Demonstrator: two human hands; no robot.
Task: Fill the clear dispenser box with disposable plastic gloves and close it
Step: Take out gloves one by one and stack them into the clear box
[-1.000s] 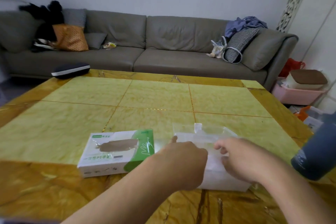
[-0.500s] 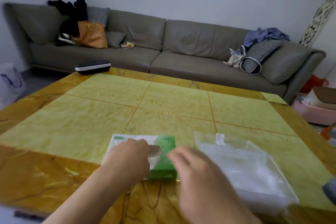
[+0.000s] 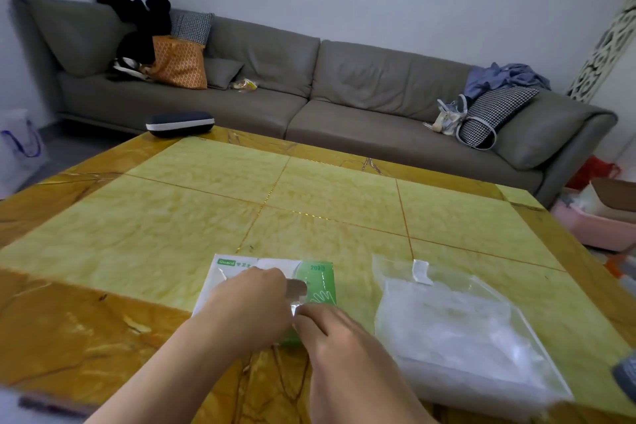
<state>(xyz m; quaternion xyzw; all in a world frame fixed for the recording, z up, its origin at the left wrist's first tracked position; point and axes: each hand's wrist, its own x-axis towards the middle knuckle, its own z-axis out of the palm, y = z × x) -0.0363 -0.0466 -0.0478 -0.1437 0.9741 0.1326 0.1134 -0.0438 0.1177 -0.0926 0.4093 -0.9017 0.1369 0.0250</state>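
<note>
A white and green glove carton (image 3: 316, 277) lies flat on the table near the front edge. My left hand (image 3: 251, 310) rests on top of it, its fingers curled down at the oval opening. My right hand (image 3: 334, 337) comes in from the right and pinches a small shiny bit of clear plastic (image 3: 296, 307) at that opening, touching my left fingertips. To the right lies the clear dispenser box (image 3: 457, 330), flat and see-through, with a white tab at its far edge and a white mass of gloves inside. Neither hand touches it.
The yellow and amber marble table (image 3: 309, 189) stretches ahead. A dark case (image 3: 179, 124) sits at its far left edge. A grey object (image 3: 626, 372) pokes in at the right edge. Beyond is a grey sofa (image 3: 344, 96) with bags and cushions.
Both hands left the clear dispenser box and moved left to the glove carton. My right hand has closed in on the carton's opening and now pinches clear plastic there.
</note>
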